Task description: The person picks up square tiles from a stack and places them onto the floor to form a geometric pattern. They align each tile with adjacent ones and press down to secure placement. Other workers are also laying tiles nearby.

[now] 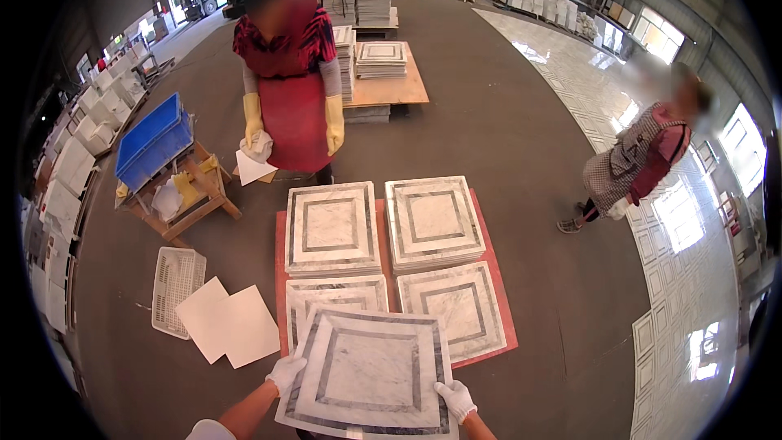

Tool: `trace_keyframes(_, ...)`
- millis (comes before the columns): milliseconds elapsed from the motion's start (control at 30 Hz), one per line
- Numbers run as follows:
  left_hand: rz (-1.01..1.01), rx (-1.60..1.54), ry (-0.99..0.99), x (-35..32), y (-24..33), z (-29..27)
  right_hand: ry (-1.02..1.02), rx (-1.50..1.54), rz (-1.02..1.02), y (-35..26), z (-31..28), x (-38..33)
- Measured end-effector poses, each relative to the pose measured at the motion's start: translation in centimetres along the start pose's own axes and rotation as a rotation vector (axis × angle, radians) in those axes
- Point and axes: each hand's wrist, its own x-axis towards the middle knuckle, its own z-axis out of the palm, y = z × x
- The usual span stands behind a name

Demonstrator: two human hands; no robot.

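A square marble tile (373,371), white-grey with dark grey bands forming nested squares, is held up close to me, slightly tilted. My left hand (287,373), in a white glove, grips its left edge. On the opposite edge is my right hand (456,401), also white-gloved, fingers closed over the rim with the thumb on top. The tile partly covers the near-left stack of similar tiles (336,292). Beside that lies a near-right stack (454,314). Behind them stand a far-left stack (332,228) and a far-right stack (434,218), all on a red board (503,327).
Facing me beyond the stacks is a person (295,114) in a red apron and yellow gloves. Another person (635,155) stands at right. Left are a blue bin (155,138) on a wooden stand, a white crate (177,289) and white sheets (251,326).
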Motion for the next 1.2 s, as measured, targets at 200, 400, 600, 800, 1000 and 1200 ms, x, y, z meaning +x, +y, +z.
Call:
trace_keyframes(200,0.339,0.231,0.05,-5.1,2.8,10.5,0.211,0.253,-0.347,4.8,-9.9,-6.0)
trace_keyframes(400,0.547,0.395,0.002,-17.0,6.9,21.9,0.272,0.426,-0.44,4.3,-18.6,-19.2)
trace_keyframes(600,0.695,0.524,-0.184,-24.1,9.0,29.1,0.233,0.476,-0.382,9.3,-23.5,-26.0)
trace_keyframes(800,0.766,0.572,-0.25,-27.0,9.8,32.2,0.175,0.406,-0.446,7.3,-25.8,-26.2)
trace_keyframes(1000,0.779,0.503,-0.317,-28.5,11.7,33.1,0.156,0.369,-0.466,4.9,-27.2,-24.9)
trace_keyframes(1200,0.729,0.457,-0.291,-25.4,13.0,34.2,0.168,0.343,-0.471,2.2,-27.8,-23.4)
